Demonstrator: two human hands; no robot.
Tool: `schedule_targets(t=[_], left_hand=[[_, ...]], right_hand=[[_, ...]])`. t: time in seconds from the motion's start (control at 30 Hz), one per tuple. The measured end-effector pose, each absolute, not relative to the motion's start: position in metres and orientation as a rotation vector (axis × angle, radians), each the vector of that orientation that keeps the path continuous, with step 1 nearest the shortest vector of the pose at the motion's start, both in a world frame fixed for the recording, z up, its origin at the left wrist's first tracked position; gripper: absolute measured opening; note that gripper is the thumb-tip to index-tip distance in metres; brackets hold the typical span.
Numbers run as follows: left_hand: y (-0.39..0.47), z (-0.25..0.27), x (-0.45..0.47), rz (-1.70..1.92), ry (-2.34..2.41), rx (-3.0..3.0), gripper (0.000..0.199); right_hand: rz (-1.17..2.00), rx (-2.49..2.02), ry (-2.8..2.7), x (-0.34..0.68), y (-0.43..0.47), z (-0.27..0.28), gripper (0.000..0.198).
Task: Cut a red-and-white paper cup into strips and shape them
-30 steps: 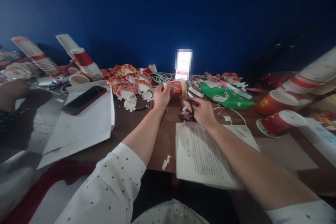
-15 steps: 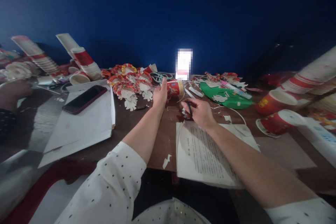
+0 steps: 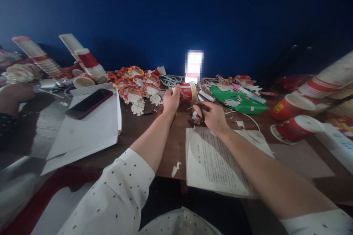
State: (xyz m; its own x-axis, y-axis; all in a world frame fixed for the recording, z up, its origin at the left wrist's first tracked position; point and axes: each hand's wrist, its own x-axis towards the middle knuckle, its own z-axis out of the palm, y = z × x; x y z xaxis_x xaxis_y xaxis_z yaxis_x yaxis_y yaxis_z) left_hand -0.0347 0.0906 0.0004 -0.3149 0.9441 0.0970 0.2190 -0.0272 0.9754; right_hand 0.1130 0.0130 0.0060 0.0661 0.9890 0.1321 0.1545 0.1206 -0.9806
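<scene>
My left hand (image 3: 171, 100) is closed around a red paper cup (image 3: 186, 92) lying on its side in the air, its pale end toward the right. My right hand (image 3: 213, 114) grips dark-handled scissors (image 3: 201, 110), their blades pointing up beside that end of the cup. Whether the blades touch the cup I cannot tell. Under the right wrist lies a stack of printed paper (image 3: 212, 161). Red and white cut paper pieces (image 3: 138, 88) are heaped left of my left hand.
A phone (image 3: 89, 103) lies on white paper at the left. Leaning cup stacks (image 3: 89, 64) stand behind it. Right of my hands are a green disc (image 3: 248, 107) with scraps and pens, and red paper cups (image 3: 293, 130). Another person's hand (image 3: 19, 93) rests far left.
My left hand and the cup have shifted slightly to the right. My right hand with the scissors has moved a little right as well.
</scene>
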Motion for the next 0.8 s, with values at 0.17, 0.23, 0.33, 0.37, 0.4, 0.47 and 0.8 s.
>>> schedule_targets(t=[0.17,0.23,0.33,0.37,0.4,0.47,0.8], left_hand=[[0.0920,-0.0005,-0.0373,1.432,1.566,1.269,0.042],[0.0918,-0.0009,-0.0375,1.446,1.559,1.272,0.042],[0.0912,-0.0007,-0.0377,1.481,1.564,1.283,0.042],[0.0909,-0.0003,-0.0379,1.491,1.567,1.293,0.042],[0.0906,0.0004,-0.0380,1.495,1.570,1.305,0.043],[0.0898,0.0019,-0.0382,1.496,1.569,1.330,0.043],[0.0886,0.0034,-0.0371,1.487,1.580,1.377,0.043]], right_hand=[[0.983,-1.278,-1.339,0.1134,0.0113,0.0089,0.040],[0.981,-1.288,-1.339,0.1132,0.0110,0.0096,0.040],[1.005,-1.298,-1.315,0.1127,0.0113,0.0091,0.042],[1.023,-1.299,-1.303,0.1125,0.0116,0.0087,0.043],[1.044,-1.302,-1.291,0.1124,0.0120,0.0083,0.044],[1.081,-1.308,-1.267,0.1124,0.0129,0.0079,0.045],[1.010,-1.340,-1.284,0.1125,0.0112,0.0124,0.043]])
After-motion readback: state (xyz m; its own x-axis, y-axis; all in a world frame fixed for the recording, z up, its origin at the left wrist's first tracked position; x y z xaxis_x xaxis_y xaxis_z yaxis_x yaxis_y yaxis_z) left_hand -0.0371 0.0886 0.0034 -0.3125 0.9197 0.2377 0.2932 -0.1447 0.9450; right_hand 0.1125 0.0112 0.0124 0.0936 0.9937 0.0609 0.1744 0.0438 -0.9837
